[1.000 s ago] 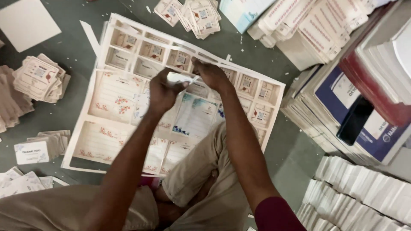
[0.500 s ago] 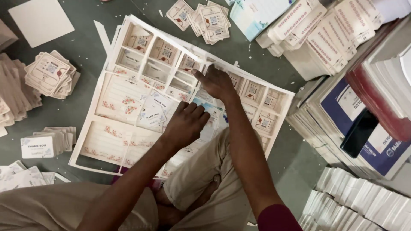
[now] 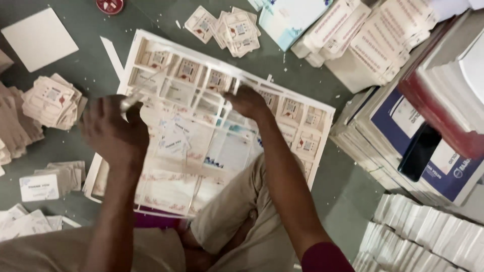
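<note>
I pinch a torn white strip in my left hand; right hand presses the die-cut sheet flat. Best to peel slowly, low angle.

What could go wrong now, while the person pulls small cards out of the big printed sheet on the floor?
1. The left hand lifts a small card off the sheet; a quick pull may tear it, as the remaining frame looks thin.
2. The right hand presses only one spot, so the sheet may shift.
3. The card piles lie loose nearby; a forearm may scatter them.
</note>
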